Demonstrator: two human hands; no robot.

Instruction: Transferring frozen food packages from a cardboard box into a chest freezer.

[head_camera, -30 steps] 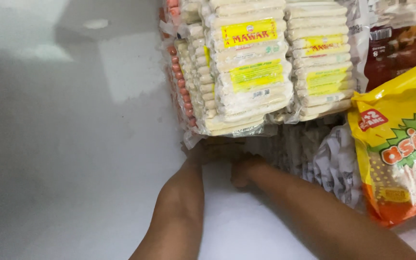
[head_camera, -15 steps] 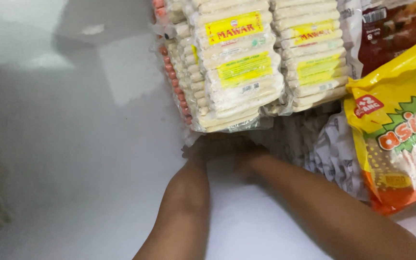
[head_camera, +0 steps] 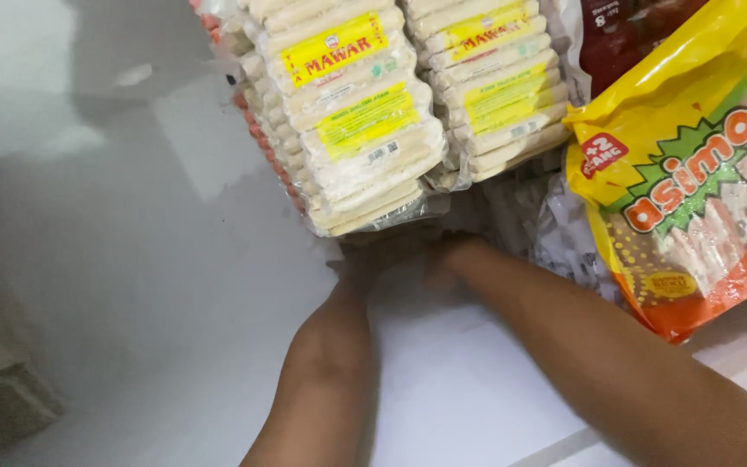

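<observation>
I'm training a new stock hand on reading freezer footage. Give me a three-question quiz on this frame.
1. True or false: both hands reach under the clear sausage packs with yellow labels.
2. What lies to the right of those packs?
A. a yellow and orange bag
B. a blue box
C. a glass jar
3. What colour is the surface below the forearms?

Key:
1. True. The left hand and right hand are tucked under the packs' lower edge, fingers hidden.
2. A, the yellow and orange bag.
3. White, the white surface.
</observation>
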